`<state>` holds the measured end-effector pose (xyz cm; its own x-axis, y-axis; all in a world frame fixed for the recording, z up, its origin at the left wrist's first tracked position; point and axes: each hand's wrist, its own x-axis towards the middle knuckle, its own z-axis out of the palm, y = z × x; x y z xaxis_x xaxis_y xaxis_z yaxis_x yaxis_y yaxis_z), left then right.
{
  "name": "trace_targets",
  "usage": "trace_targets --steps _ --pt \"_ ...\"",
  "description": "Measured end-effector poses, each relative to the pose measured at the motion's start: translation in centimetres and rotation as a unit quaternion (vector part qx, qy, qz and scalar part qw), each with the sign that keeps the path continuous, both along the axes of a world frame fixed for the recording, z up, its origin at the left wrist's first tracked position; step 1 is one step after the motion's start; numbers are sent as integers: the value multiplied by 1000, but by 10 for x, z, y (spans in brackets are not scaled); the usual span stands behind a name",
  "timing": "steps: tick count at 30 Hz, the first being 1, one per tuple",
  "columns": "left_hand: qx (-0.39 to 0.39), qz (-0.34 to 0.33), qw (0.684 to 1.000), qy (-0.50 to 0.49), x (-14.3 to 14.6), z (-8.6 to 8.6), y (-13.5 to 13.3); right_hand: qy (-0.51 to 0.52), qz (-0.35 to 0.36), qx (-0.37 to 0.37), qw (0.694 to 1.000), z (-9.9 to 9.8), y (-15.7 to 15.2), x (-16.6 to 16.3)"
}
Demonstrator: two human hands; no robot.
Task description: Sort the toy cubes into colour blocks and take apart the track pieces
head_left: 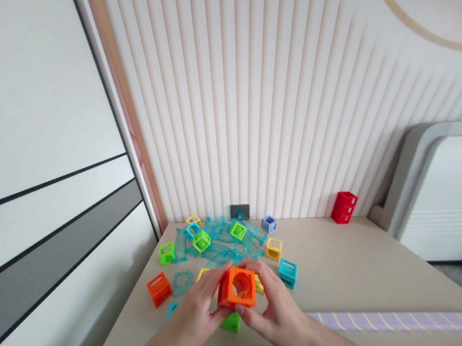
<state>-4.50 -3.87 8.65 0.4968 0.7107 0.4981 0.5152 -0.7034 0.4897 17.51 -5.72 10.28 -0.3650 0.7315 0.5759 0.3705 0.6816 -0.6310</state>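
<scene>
An orange hollow cube [236,286] with a round hole in its face is gripped from both sides, raised a little above the beige tabletop [350,271]. My left hand [196,317] pinches its left side and my right hand [273,308] its right side, fingers curled round it. Directly under the orange cube sits a green cube [232,322], touching or nearly touching it. A yellow piece [259,285] peeks out behind my right fingers.
Behind my hands lies a pile of clear teal track pieces [224,240] with several green, yellow and blue cubes. Another orange cube [159,288] lies left, a teal cube [288,272] right, a red block [344,207] by the slatted wall. A purple strip [401,322] runs along the near right.
</scene>
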Motion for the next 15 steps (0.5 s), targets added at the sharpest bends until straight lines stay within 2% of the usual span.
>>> trace_targets --steps 3,6,8,10,11,15 --pt "25 34 999 7 -9 -3 14 -22 -76 32 996 1 18 14" --pt "42 107 993 -3 -26 -8 35 -32 -196 23 980 4 49 37" --pt "34 150 988 -7 -38 -13 52 -98 -263 10 960 7 74 57" --pt "17 188 982 -6 -48 -18 68 -200 -330 -40 922 9 97 81" --pt "4 205 979 -2 -51 -20 75 -254 -353 -75 898 9 107 92" --pt "-30 222 974 16 -56 -28 94 -317 -366 -125 866 2 129 129"
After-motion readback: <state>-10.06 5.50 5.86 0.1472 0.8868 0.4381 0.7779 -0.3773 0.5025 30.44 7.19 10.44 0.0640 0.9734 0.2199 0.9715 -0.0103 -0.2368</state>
